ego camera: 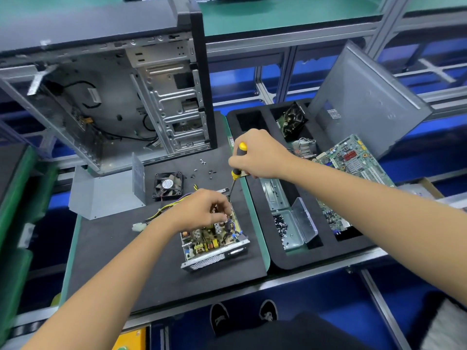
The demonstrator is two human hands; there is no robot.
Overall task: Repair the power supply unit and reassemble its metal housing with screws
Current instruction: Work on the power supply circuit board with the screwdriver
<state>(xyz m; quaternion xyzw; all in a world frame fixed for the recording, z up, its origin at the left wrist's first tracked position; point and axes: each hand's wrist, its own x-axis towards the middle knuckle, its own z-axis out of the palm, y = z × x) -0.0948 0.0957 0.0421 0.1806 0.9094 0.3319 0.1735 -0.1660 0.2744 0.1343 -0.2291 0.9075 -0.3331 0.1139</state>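
Note:
The open power supply unit (214,245) lies on the black mat, its circuit board bare in the metal base. My left hand (202,209) rests over the board's far end, fingers curled and pinching something small that I cannot make out. My right hand (257,154) grips a yellow-and-black screwdriver (237,162), whose shaft points down at the unit's far right corner. The grey metal cover (106,195) lies to the left, apart from the unit. A black fan (168,185) sits behind it, and several loose screws (204,168) lie on the mat.
An emptied computer case (113,97) stands at the back left. To the right, a black foam tray (262,195) holds a clear screw box (290,228), a motherboard (353,160), a heatsink and a side panel (366,99). Yellow cables with a white plug (140,226) trail leftward.

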